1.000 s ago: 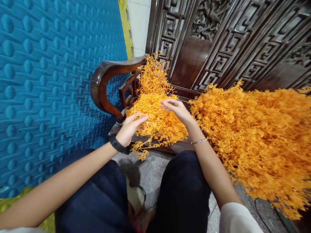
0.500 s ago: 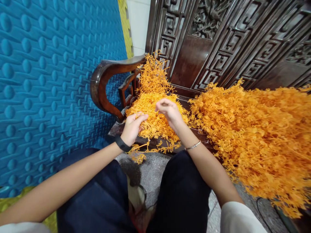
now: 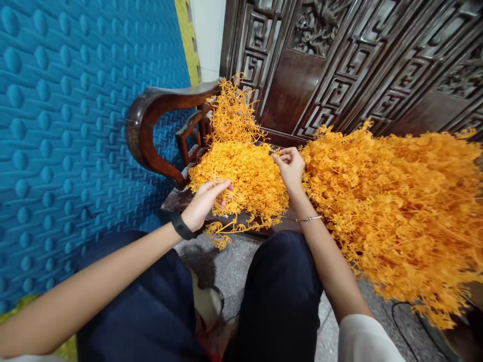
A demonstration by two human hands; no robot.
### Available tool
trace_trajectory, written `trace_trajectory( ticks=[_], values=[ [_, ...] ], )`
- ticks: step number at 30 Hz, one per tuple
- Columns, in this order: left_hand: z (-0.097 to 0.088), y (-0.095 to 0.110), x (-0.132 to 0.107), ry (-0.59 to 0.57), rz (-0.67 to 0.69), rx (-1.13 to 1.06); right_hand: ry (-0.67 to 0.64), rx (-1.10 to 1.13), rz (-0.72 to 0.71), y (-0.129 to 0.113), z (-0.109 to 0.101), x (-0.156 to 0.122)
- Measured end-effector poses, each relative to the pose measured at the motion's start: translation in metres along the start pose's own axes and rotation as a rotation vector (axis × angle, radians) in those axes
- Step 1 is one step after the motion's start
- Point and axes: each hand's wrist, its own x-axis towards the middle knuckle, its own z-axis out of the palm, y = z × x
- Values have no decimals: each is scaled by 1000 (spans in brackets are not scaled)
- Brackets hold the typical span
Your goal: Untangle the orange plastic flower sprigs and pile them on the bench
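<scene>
Bordering the orange pile (image 3: 245, 163), hands (image 3: 199, 203) (image 3: 293, 171) leave its middle open.

The left grip (image 3: 203, 202) has its fingers partly hidden behind the thumb; what the right grip (image 3: 293, 168) pinches, if anything, is too small to tell. The large orange heap (image 3: 407, 201) runs past the right edge, the carved backrest (image 3: 292, 95) past the top.

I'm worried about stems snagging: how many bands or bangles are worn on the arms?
2 visible: a black band below the left hand and a thin metallic bangle below the right hand; sleeves may hide others.
</scene>
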Motion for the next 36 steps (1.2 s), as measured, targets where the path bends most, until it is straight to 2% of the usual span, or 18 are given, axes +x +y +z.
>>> trace_trajectory(
  ticks=[4,6,8,11,12,13,15,18,24,27,30,33,36],
  values=[
    [-2,-4,1,26,-33,16,-99,-108,26,-4,6,-3],
    [-4,-3,1,40,-33,1,-171,-59,31,-13,6,-8],
    [-5,-1,1,61,-28,-28,-396,70,43,-26,7,-16],
    [-7,0,2,91,-6,-53,-934,217,68,-50,9,-32],
    [-8,0,3,101,6,-55,-1060,236,71,-57,11,-37],
    [-9,0,4,108,15,-57,-1127,247,72,-62,13,-41],
    [-11,-1,5,126,30,-56,-1137,258,75,-68,17,-45],
    [-13,-2,6,132,28,-10,-1053,303,73,-69,22,-48],
    [-9,4,1,2,-156,237,-781,380,110,-68,37,-54],
    [-8,4,1,-29,-142,228,-671,398,194,-70,44,-57],
    [-9,2,3,17,-84,193,-720,479,275,-74,45,-57],
    [-13,-1,2,37,-76,191,-819,513,263,-76,40,-55],
    [-14,0,1,12,-78,201,-779,467,230,-75,38,-51]
  ],
)
